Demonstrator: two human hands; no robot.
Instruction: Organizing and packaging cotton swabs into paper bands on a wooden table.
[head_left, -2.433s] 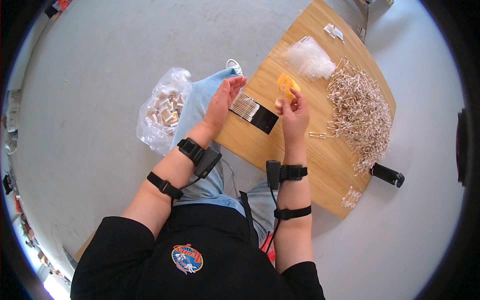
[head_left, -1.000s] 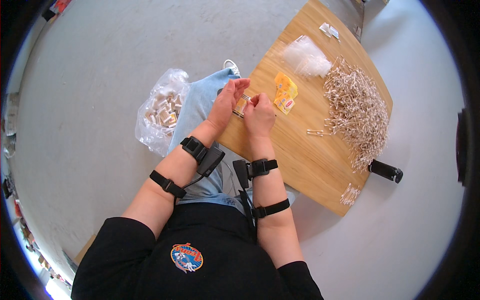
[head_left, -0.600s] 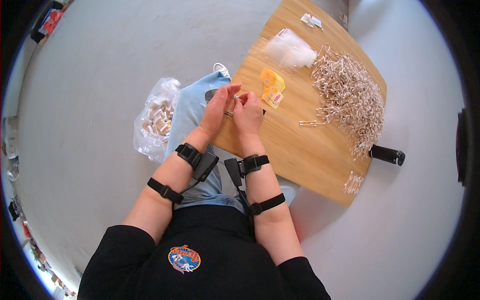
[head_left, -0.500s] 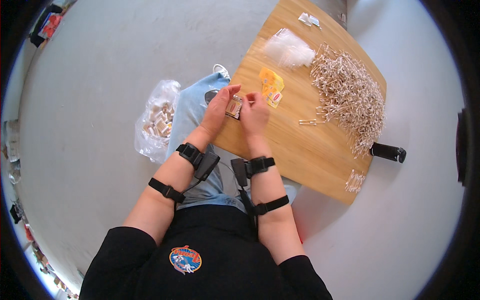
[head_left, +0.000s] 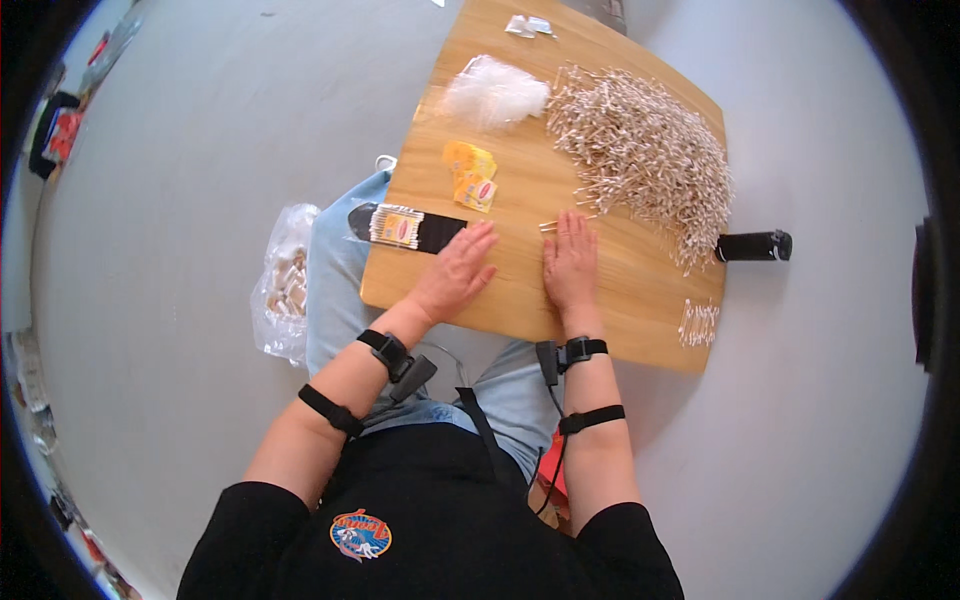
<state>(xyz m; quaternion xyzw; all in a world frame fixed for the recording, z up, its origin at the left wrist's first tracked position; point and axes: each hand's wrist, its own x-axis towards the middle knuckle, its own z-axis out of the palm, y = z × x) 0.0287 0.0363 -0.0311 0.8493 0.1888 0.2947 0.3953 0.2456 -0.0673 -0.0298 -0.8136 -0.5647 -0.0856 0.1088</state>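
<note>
My left hand (head_left: 458, 272) rests on the wooden table with its fingers stretched out and nothing held, its fingertips at the end of a black strip (head_left: 442, 233). On that strip's left part lies a row of cotton swabs with a yellow card (head_left: 402, 228) on top, and clear film shows at its left end. My right hand (head_left: 571, 265) lies flat, fingers extended, touching or just covering a few loose cotton swabs (head_left: 549, 227). Beyond the hands spreads a large heap of cotton swabs (head_left: 650, 150). Several yellow cards (head_left: 470, 172) lie fanned beyond the strip.
Clear plastic bags (head_left: 495, 92) are stacked farther back on the table (head_left: 520, 290), with small white scraps (head_left: 528, 26) behind. A small group of swabs (head_left: 698, 323) lies at the right. A black cylinder (head_left: 755, 246) juts from the right edge. Left of my leg sits a filled clear bag (head_left: 285, 290).
Both hands have moved apart. The swabs with the card, held between them before, now lie on the black strip. My right hand has come down by the loose swabs; the view has shifted.
</note>
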